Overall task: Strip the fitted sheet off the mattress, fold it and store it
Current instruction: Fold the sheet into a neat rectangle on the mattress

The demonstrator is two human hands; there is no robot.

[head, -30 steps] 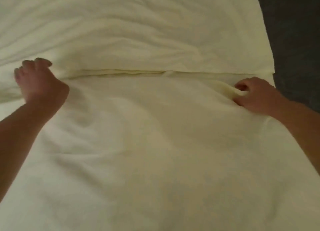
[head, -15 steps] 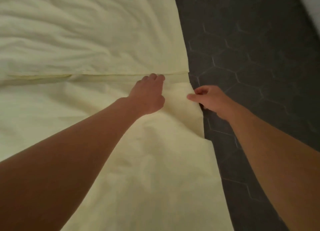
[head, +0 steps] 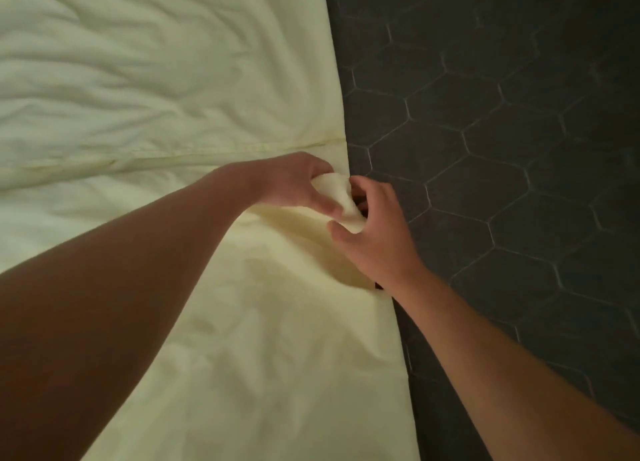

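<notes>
A pale yellow fitted sheet (head: 180,86) lies spread flat, wrinkled at the top, with a hemmed fold edge running across the middle. At its right edge my left hand (head: 294,183) and my right hand (head: 374,232) both pinch a small bunch of the sheet's fabric, lifted slightly off the surface. My left forearm reaches across the sheet from the lower left. My right forearm comes in from the lower right over the floor.
Dark floor with hexagonal tiles (head: 502,149) borders the sheet's right edge and fills the right half of the view.
Both hands have closed together on the sheet's right edge and gathered a bunch of fabric. A second ago they were far apart, left hand at the sheet's left side.
</notes>
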